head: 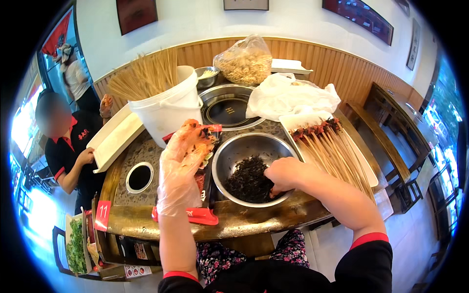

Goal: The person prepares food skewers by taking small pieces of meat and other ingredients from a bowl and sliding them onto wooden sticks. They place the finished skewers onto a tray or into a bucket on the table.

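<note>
My left hand [183, 164] wears a clear plastic glove stained orange, with dark bits stuck to it. It is raised left of a steel mixing bowl [253, 142], its fingers curled; whether something lies in them is unclear. Dark shreds of food [249, 175] fill the bottom of the bowl. My right hand [284, 174] reaches over the bowl's right side into these shreds, its fingertips partly hidden among them. To the right, a white tray [361, 166] bears many wooden skewers [329, 146] tipped with dark red food. A red and black package [203, 216] lies under my left wrist.
A white bucket [166, 113] of bare skewers [150, 75] stands behind my left hand. Farther back are a bag of yellowish food [247, 62], a white plastic bag [293, 95] and a small steel bowl [207, 77]. At left, a co-worker [78, 146] holds a white tray [119, 137].
</note>
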Demonstrator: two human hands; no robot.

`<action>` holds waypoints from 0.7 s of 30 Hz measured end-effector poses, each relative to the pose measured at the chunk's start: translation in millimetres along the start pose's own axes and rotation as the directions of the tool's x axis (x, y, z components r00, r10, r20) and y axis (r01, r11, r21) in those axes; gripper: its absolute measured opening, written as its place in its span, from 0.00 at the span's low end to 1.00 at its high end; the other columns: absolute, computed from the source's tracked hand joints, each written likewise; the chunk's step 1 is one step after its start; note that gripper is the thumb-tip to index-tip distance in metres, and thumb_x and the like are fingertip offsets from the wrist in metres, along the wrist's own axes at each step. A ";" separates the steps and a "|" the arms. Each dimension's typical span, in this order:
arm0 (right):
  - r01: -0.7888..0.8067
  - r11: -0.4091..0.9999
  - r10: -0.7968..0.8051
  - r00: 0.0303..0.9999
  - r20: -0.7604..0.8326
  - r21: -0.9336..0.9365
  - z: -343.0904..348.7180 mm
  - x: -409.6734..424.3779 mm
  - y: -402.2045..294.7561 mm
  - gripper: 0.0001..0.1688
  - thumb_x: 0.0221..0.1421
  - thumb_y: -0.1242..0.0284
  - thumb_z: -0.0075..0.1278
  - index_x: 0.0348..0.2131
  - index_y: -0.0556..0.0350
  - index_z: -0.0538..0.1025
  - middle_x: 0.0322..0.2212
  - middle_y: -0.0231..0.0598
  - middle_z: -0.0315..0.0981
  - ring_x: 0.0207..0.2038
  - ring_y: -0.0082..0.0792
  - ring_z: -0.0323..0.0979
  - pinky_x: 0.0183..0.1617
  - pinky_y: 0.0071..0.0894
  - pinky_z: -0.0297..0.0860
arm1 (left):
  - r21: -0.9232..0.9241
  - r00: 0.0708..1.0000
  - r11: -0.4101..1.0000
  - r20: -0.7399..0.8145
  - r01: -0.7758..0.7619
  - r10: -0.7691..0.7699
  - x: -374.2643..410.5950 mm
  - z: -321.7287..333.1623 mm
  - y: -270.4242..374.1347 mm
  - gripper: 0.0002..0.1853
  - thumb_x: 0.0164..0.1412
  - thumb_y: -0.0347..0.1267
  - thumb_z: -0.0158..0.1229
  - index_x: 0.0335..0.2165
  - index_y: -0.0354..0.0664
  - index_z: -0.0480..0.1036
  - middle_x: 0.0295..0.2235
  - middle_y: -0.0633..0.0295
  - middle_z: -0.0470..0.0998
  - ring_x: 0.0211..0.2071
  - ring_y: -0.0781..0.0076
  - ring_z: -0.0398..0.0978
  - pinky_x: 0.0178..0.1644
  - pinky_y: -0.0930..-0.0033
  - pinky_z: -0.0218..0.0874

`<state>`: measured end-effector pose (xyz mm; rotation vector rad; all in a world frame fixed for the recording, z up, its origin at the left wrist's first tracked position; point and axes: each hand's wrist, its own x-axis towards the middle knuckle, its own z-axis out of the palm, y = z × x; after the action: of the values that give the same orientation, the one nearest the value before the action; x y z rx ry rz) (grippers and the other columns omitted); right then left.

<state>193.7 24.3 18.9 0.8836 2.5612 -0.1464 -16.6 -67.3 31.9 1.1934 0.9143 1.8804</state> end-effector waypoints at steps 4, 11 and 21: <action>0.024 0.996 -0.025 1.000 -0.014 -0.087 7.9 21.9 0.0 0.14 0.41 0.70 0.56 0.28 0.63 0.76 0.29 0.50 0.74 0.37 0.47 0.72 0.39 0.40 0.69 | 0.011 1.000 1.000 0.001 -0.004 0.004 -16.9 -24.7 13.3 0.24 0.52 0.20 0.53 0.50 0.35 0.61 0.47 0.52 0.67 0.45 0.64 0.69 0.48 0.64 0.63; 0.214 0.966 -0.170 0.948 -0.270 0.143 7.2 45.2 -9.4 0.15 0.45 0.69 0.53 0.34 0.57 0.75 0.29 0.50 0.73 0.35 0.50 0.70 0.40 0.43 0.66 | 0.221 0.990 0.965 -0.019 0.143 -0.143 -32.3 -64.9 25.9 0.21 0.53 0.19 0.50 0.48 0.35 0.62 0.46 0.57 0.68 0.48 0.69 0.65 0.50 0.66 0.60; 0.360 0.923 -0.339 0.928 -0.153 0.136 12.0 38.8 -29.6 0.20 0.45 0.65 0.53 0.36 0.60 0.74 0.32 0.52 0.72 0.39 0.50 0.70 0.43 0.41 0.66 | 0.745 0.966 0.653 0.045 0.136 -0.253 -31.9 -104.6 34.3 0.15 0.51 0.21 0.54 0.41 0.34 0.70 0.32 0.62 0.74 0.33 0.78 0.70 0.40 0.76 0.62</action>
<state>152.5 19.9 -9.6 0.4903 2.8392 -0.4222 -110.4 -130.6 14.1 1.5807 1.7434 1.2182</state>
